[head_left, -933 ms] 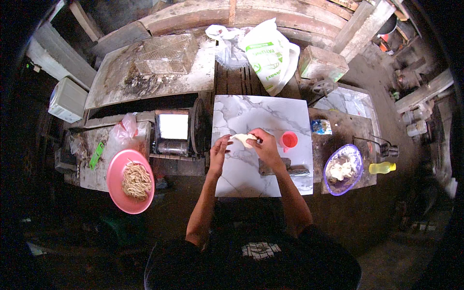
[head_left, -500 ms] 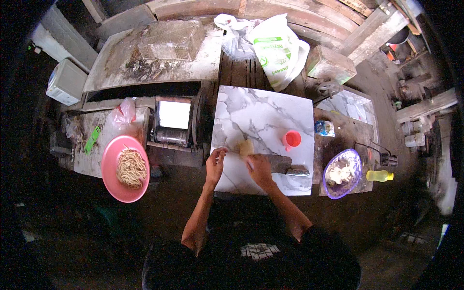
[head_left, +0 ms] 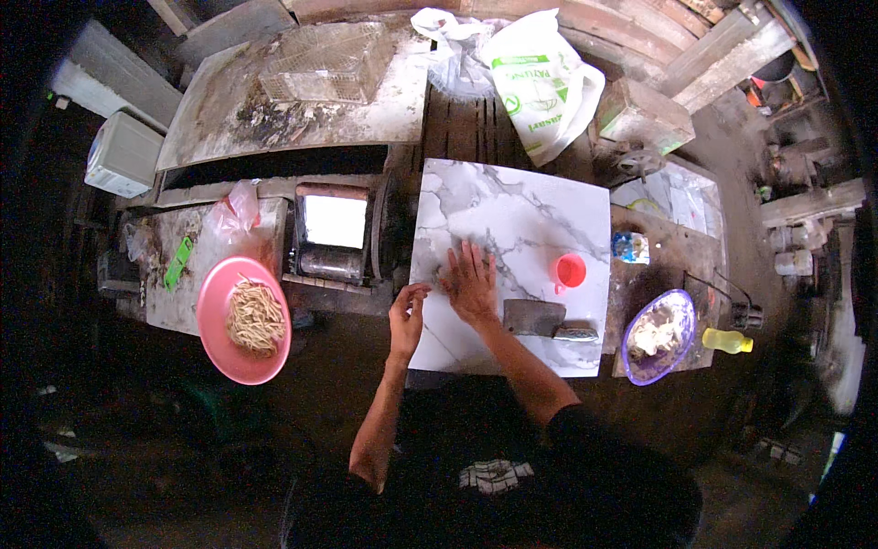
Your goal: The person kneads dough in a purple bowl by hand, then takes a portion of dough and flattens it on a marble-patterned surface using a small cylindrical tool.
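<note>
My right hand (head_left: 471, 285) lies flat on the marble-patterned board (head_left: 503, 201), its fingers spread. The pale, flat dough-like piece seen there earlier is hidden beneath or behind it. Beside the board's left edge, my left hand (head_left: 406, 320) is loosely curled with thumb and fingers apart, and nothing shows in it. A cleaver (head_left: 534, 317) rests on the board right of my right wrist, its handle (head_left: 576, 335) pointing right. Behind the cleaver stands a red cup (head_left: 570, 271).
Left, a pink basin (head_left: 212, 320) holds pale strips, near a roller machine (head_left: 331, 263). Right are a purple-rimmed bowl (head_left: 688, 311) with whitish dough, a yellow bottle (head_left: 727, 341) and a blue-white packet (head_left: 631, 247). A white-green sack (head_left: 535, 91) stands behind the board.
My right hand has moved forward and flattened over the place where the pale piece was. My left hand has barely moved. The whole view has shifted slightly.
</note>
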A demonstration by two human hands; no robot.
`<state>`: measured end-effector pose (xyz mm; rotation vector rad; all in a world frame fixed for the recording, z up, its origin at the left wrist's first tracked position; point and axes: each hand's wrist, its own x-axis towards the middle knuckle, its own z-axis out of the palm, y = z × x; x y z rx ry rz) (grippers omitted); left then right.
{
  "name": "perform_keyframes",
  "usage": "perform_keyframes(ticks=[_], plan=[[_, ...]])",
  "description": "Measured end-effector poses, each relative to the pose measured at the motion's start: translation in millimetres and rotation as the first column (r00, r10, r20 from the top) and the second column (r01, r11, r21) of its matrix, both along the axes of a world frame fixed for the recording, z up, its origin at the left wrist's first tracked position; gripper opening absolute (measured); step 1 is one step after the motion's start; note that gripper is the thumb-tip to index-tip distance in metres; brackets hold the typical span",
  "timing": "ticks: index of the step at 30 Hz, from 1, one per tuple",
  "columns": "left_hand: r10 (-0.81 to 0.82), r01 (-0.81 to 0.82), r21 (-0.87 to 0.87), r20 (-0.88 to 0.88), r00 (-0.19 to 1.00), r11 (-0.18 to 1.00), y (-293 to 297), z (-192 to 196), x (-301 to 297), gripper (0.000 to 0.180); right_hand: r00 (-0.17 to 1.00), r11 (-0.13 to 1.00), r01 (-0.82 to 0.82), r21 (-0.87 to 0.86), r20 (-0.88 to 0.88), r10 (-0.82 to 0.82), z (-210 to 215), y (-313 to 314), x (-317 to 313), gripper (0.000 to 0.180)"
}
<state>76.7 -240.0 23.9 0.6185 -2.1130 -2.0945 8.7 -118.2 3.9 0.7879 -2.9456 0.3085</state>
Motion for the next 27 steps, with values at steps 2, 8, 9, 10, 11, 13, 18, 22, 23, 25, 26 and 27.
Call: perform_keyframes(ticks=[2,8,9,10,11,13,18,22,23,25,26,27], plan=[[0.030,-0.030,0.029,0.005,1.000,0.999,0,-5,11,0.019,1.000,1.000,0.012,0.013,0.010,-0.012,0,0,5,0.058],[0.018,-0.020,0.030,0.046,0.999,0.999,6,0,6,0.019,0.997,1.000,0.013,0.026,0.080,-0.015,3,5,5,0.067],[0.021,-0.021,0.018,0.007,1.000,1.000,5,-1,4,0.019,0.996,0.999,0.002,0.033,0.090,-0.005,4,4,2,0.070],[0.022,-0.022,0.006,-0.032,0.999,1.000,4,-3,1,0.019,0.995,0.999,-0.007,0.040,0.102,0.003,4,3,-2,0.073],[0.022,-0.022,-0.005,-0.070,0.997,1.000,4,-5,-1,0.020,0.984,0.994,0.028,-0.105,0.178,-0.009,-2,4,-8,0.074],[0.009,-0.005,0.040,-0.092,0.996,0.999,7,3,-7,0.019,0.949,0.912,0.150,-0.382,0.313,-0.025,-13,8,-25,0.075],[-0.040,0.045,0.088,-0.064,0.997,0.995,19,9,-10,0.023,0.897,0.344,0.379,-0.859,0.433,0.093,-5,12,-37,0.071],[-0.062,0.006,0.526,0.090,0.994,0.851,44,15,-23,0.035,0.864,0.272,0.375,-0.886,0.441,0.243,5,14,-33,0.067],[-0.049,-0.046,0.692,0.116,0.992,0.721,49,20,-25,0.037,0.859,0.325,0.336,-0.884,0.429,0.280,8,14,-30,0.066],[-0.096,0.002,0.767,0.078,0.992,0.641,51,21,-34,0.040,0.862,0.446,0.221,-0.867,0.387,0.327,22,17,-24,0.065],[-0.098,0.051,0.762,0.016,0.995,0.646,54,22,-36,0.040,0.880,0.507,0.139,-0.851,0.340,0.330,29,18,-23,0.064],[-0.096,0.090,0.753,-0.036,0.995,0.652,55,23,-33,0.039,0.903,0.554,0.063,-0.830,0.283,0.322,40,16,-19,0.063]])
